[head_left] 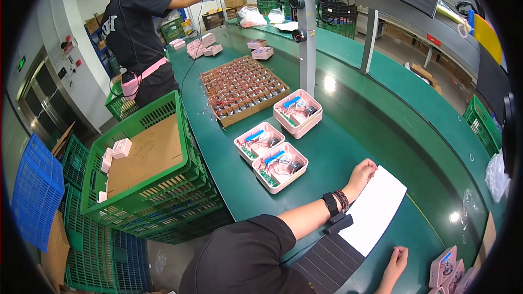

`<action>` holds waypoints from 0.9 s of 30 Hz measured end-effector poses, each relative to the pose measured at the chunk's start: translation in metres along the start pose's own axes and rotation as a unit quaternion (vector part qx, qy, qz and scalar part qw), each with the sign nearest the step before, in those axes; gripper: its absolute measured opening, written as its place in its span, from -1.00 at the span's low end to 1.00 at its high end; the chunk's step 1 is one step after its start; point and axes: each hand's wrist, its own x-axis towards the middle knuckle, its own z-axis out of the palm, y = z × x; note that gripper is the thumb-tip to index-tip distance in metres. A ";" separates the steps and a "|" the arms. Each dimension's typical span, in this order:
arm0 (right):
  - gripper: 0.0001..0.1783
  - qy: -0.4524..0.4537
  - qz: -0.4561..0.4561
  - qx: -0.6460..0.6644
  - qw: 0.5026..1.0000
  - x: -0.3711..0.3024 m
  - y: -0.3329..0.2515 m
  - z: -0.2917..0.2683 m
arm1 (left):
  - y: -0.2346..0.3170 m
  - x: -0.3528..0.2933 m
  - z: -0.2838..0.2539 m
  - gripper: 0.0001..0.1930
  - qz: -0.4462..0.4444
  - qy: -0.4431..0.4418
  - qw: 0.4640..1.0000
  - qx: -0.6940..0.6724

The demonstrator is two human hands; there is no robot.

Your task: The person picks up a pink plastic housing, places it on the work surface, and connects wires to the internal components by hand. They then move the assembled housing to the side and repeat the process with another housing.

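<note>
A white sheet (376, 212) lies on the green bench, with a dark panel with pale lines (329, 264) against its near end. My left hand (360, 179) is closed at the sheet's far left corner, fingertips pressed together on its edge. A black strap and a beaded bracelet circle that wrist, and a small black block (339, 224) sits beside it. To the right of the sheet, my right hand (398, 261) is curled closed just above the bench; whether anything is in it is hidden.
Three pink housings (280, 167) with wires, a speaker and blue parts stand ahead. Beyond lies a cardboard tray (245, 90) of small wired parts. Green crates (144, 185) stand left; more pink housings (444, 267) sit lower right. A metal post (306, 38) rises behind. A co-worker (139, 38) stands far left.
</note>
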 end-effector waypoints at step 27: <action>-0.87 -0.042 0.027 0.024 0.998 -0.011 -0.030 0.029 | 0.002 -0.018 -0.035 -0.84 -0.016 0.053 0.998 0.003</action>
